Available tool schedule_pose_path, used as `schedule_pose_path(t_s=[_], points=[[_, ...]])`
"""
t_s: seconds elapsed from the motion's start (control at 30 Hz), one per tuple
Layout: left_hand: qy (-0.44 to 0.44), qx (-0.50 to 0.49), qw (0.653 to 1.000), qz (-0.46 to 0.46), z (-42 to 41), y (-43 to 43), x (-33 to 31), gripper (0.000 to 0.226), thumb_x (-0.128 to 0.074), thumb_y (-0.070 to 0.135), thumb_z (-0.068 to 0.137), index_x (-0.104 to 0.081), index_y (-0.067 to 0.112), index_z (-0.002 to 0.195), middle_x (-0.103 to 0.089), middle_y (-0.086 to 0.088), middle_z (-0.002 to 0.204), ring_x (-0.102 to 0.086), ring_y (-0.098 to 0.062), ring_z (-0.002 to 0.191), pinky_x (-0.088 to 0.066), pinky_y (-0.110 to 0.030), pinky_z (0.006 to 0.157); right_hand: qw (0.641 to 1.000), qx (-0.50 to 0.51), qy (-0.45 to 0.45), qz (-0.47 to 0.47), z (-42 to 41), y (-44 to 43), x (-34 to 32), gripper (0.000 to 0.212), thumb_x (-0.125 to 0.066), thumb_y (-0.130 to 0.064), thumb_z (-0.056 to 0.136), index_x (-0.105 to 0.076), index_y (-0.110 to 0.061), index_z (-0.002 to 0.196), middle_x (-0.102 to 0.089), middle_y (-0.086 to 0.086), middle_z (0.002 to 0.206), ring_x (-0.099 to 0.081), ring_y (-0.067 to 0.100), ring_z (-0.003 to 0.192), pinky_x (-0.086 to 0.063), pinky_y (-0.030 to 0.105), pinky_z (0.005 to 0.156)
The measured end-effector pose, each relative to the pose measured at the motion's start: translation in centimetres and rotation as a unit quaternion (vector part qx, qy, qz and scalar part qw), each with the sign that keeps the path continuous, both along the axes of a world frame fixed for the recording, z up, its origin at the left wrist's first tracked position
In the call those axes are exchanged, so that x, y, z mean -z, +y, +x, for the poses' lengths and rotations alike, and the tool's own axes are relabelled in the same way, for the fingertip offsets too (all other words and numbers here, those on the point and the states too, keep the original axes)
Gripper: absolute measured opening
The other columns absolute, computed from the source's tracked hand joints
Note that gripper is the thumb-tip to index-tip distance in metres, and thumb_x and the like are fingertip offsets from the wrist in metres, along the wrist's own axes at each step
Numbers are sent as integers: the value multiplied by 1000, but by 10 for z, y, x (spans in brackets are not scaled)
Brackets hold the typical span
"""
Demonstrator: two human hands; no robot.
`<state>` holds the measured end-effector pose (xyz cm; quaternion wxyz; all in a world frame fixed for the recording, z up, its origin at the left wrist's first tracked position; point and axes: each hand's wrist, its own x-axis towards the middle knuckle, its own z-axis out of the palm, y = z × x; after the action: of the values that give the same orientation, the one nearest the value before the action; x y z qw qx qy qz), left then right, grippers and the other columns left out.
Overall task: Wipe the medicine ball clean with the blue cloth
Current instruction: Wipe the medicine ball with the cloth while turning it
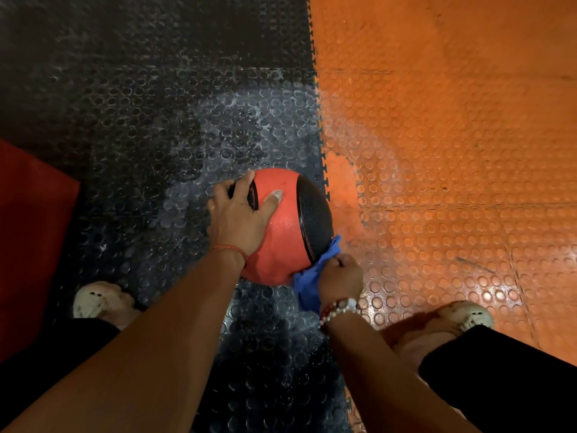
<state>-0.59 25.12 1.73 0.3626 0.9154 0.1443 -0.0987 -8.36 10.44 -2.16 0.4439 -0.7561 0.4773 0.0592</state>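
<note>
The wiping is under way: the right hand (340, 278) has its fingers closed around a bunched blue cloth (307, 284) and presses it against the lower right flank of the medicine ball (287, 226), just where the black panel meets the red. The left hand (239, 214) lies spread over the top left of the ball, fingers open and splayed with the thumb stretched across the red surface — steadying it, by the look of it, rather than gripping.

The ball rests on the studded black floor mat (140, 135), close to the toothed seam where the orange floor mat (452, 135) begins, between the person's two pale shoes.

Only one low patch is under the cloth, so most of the ball seems left to do. The next move probably calls for sweeping the cloth up over the black panel, or for the left hand to roll the ball so a fresh face turns toward the cloth — with enough downward pressure to stop it rolling away.

The ball is pebbled rubber, red with a black band and a dark marking under the left fingers; its red face carries a dull sheen.
</note>
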Motion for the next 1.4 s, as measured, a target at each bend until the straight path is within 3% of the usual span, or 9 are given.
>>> schedule_pose_path(t_s=[0.17,0.53,0.73,0.83,1.0,1.1,1.2,1.27,1.4], points=[[-4,22,1000,14,-7,-1,2,70,-46,70,85,-27,43,147,-22,2,146,-21,-27,136,-31,-50,106,992,-48,-95,-72,-1,0,-26,21,-54,-16,87,-68,-16,103,-68,8,102,-62,28,92,-49,32,76],[-41,-8,999,3,-9,2,13,49,-29,55,99,-34,41,146,-28,-1,145,-25,-29,132,-30,-55,109,864,-299,-246,-323,49,2,-38,26,-52,-22,79,-70,-20,97,-60,8,90,-55,29,53,-37,25,46],[-51,-5,999,-4,-8,1,17,48,-25,52,100,-35,41,145,-29,-1,143,-27,-28,131,-31,-56,108,909,-318,-145,-228,102,0,-56,29,-49,-18,89,-66,-30,109,-56,2,108,-61,27,87,-46,32,72],[-56,-24,998,-28,-10,3,17,51,-19,51,99,-32,40,147,-31,-1,146,-27,-27,133,-26,-50,112,884,-390,-159,-205,123,7,-64,48,-49,-13,86,-51,-31,130,-57,5,121,-58,27,105,-47,36,84],[-46,-169,954,-244,-3,15,16,64,-18,59,90,-24,38,150,-31,4,156,-24,-15,145,-15,-47,120,796,-534,-242,-150,130,19,-80,78,-55,-9,79,-20,-25,148,-39,-11,66,-34,6,48,-27,16,47],[-53,-177,944,-272,-6,16,14,61,-23,53,93,-26,34,151,-28,6,157,-23,-11,145,-15,-45,120,771,-569,-270,-97,116,21,-81,82,-58,-11,78,-18,-29,148,-56,2,60,-34,11,39,-26,15,40],[-47,-165,945,-277,-9,13,12,56,-25,49,96,-27,35,150,-24,10,158,-18,-12,146,-13,-46,121,780,-571,-249,-56,106,18,-77,80,-60,-21,78,-20,-37,145,-68,15,93,-50,4,56,-43,19,66],[-42,-157,948,-273,-8,13,10,59,-26,52,94,-29,34,150,-25,7,158,-18,-14,147,-12,-46,121,809,-543,-221,-53,108,12,-76,73,-62,-31,78,-28,-36,143,-63,9,121,-60,11,92,-42,49,99],[-25,-132,973,-189,-4,10,1,50,-30,45,102,-29,32,151,-27,3,157,-15,-21,146,-5,-39,120,863,-446,-234,46,107,-2,-87,56,-61,-25,87,-41,-22,139,-47,0,140,-45,7,124,-37,28,104]])
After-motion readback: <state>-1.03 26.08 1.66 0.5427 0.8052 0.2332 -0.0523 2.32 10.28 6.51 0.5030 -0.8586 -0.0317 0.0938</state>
